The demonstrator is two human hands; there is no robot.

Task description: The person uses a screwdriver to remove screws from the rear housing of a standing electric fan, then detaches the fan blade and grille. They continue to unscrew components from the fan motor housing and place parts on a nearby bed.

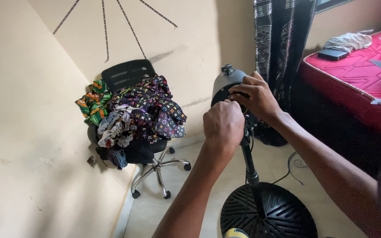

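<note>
A grey fan motor housing point(222, 82) sits atop a black pole point(248, 158) that rises from a round black slotted base point(273, 213). My right hand point(254, 98) wraps over the front of the housing, fingers curled on its black face. My left hand point(223, 124) is closed in a fist just below and in front of the housing, gripping something small that I cannot make out. No blades or guard are on the fan.
A black swivel chair point(128, 75) piled with patterned clothes point(151, 110) stands in the wall corner at left. A bed with a red mattress point(358, 70) is at right, dark curtain point(281, 44) behind the fan. A black cable point(293, 164) trails on the tiled floor.
</note>
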